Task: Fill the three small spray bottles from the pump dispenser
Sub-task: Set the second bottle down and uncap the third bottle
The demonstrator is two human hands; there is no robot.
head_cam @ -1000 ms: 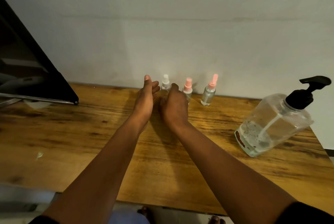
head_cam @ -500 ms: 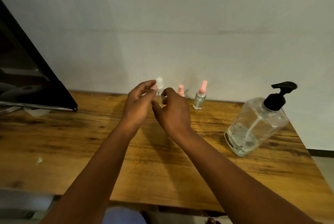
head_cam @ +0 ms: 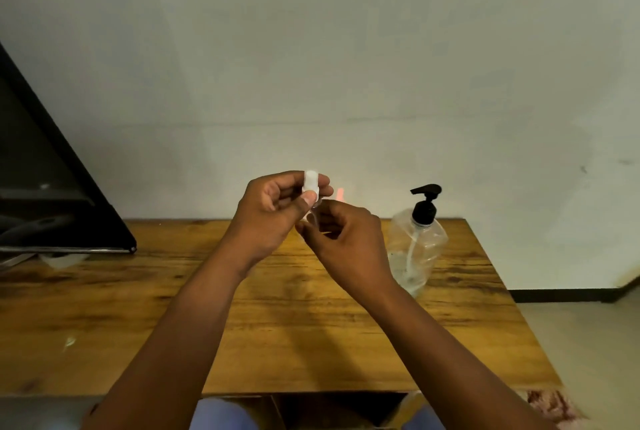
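At far left a slanted black flat panel [head_cam: 52,180] overhangs the back of the wooden plank table [head_cam: 263,318]. Above mid-table, the left hand [head_cam: 273,211] pinches the white cap [head_cam: 310,183] of a small clear spray bottle [head_cam: 313,213], whose body the right hand [head_cam: 346,239] grips with curled fingers. Behind them a pink spray cap [head_cam: 340,194] peeks out; other bottles are hidden. Right, the clear pump dispenser with black head [head_cam: 417,246] stands near the table's right edge, no legible label. Bare tabletop lies toward the front edge.
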